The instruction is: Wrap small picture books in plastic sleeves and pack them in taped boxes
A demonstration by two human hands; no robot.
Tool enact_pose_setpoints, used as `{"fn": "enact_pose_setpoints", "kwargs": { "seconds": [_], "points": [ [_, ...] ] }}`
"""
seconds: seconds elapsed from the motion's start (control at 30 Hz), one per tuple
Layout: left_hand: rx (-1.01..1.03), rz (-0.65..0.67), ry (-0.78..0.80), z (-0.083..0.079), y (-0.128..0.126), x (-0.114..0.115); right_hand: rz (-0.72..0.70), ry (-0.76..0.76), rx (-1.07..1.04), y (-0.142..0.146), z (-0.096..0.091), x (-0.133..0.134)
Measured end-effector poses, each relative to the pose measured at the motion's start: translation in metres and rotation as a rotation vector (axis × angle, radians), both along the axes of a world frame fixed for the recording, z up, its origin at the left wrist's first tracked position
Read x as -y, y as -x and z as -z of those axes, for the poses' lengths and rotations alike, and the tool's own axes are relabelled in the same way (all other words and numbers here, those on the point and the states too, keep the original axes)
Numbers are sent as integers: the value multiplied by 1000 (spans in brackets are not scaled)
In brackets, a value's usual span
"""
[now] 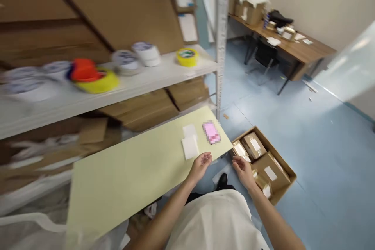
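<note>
My left hand (200, 167) hovers at the front edge of a pale yellow-green tabletop (131, 172), its fingers loosely bent and apart with nothing seen in them. Close by on the tabletop lie white paper pieces (190, 147), one overlapping another. A pink, blurred-out phone-like item (211, 132) rests beyond them near the right corner. Off the tabletop's right end, my right hand (243, 168) is held in the air, loosely curled, its fingers apart and empty as far as I can see. Below and beside it stands an open carton (288, 187) on the floor, holding several taped, labelled boxes (254, 144).
A white shelf (164, 73) behind the tabletop carries several white tape rolls (148, 52), a yellow tape roll (186, 57) and a red tape dispenser (85, 71). An upright metal post (222, 39) stands at its end. Across the blue floor are a wooden desk (310, 49) and a black chair (265, 54).
</note>
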State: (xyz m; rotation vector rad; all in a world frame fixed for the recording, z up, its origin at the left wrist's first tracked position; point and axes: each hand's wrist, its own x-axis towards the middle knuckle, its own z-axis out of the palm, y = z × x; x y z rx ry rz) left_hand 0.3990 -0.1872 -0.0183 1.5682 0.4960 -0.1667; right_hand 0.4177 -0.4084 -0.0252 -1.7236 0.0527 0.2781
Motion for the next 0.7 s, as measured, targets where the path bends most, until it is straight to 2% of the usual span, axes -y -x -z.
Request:
{"fn": "enact_pose_setpoints", "kwargs": {
  "seconds": [0.1,0.2,0.33,0.4,0.5,0.57,0.7],
  "points": [
    [20,-170,23,-8,46,-42,-153,-48,5,-1,-10,-49],
    [30,-328,29,-11,105,-81,-298,-86,1,13,-18,-110],
    [-10,-521,34,-6,184,-126,-498,-122,-8,60,-26,-195],
    [-30,-612,38,-1,218,-143,-649,-98,-4,89,-27,-229],
    [-43,-730,60,4,264,-164,-889,-39,13,130,-24,-266],
    [-52,-807,68,6,292,-175,-998,-12,19,149,-21,-284],
    [-145,-943,-21,12,339,-187,-1134,33,34,164,-15,-313]
  ]
}}
